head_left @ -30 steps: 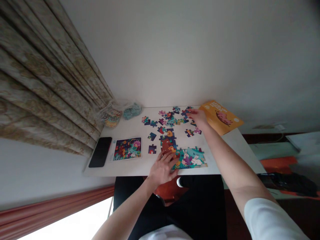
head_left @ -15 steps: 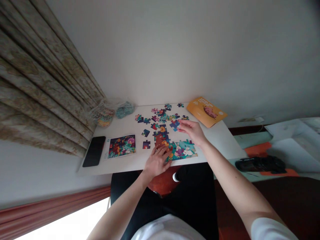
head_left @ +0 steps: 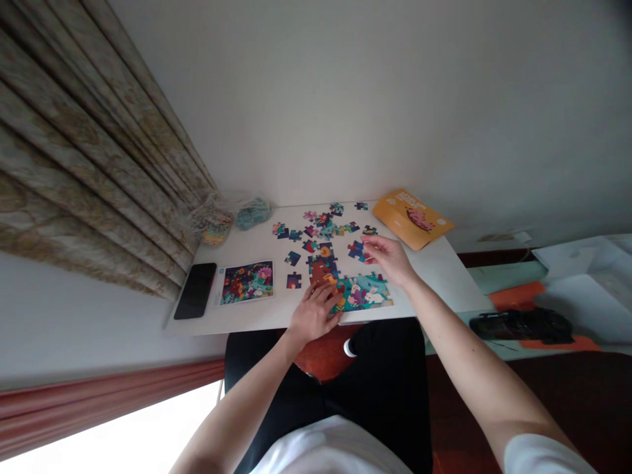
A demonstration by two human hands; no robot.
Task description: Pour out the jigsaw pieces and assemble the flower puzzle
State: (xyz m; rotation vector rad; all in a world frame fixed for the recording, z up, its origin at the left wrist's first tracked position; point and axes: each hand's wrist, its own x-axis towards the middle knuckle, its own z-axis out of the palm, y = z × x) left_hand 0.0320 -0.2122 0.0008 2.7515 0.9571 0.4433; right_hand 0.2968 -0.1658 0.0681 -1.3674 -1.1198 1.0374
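My left hand (head_left: 313,315) lies with its fingers stretched over the lower left of a partly joined jigsaw puzzle (head_left: 368,293), hiding some of it. White rabbits on teal show on the joined part, and a brown and orange section (head_left: 320,265) rises from its left end. My right hand (head_left: 390,258) is above the rabbits, thumb and fingers pinched at the right edge of a blue and red puzzle piece (head_left: 355,250). Whether that piece is lifted off the table I cannot tell. Loose puzzle pieces (head_left: 295,235) lie beyond and to the left.
On the white table (head_left: 429,289), a picture card (head_left: 247,283) and a black phone (head_left: 196,291) lie at left. Two plastic bags of pieces (head_left: 253,214) are at the back left. An orange packet (head_left: 413,219) is at the back right. Off the right side sits a black object (head_left: 523,324).
My right hand has shifted slightly right, and the blue and red piece has moved with it. My left hand stays on the joined puzzle. The camera view has moved a little.
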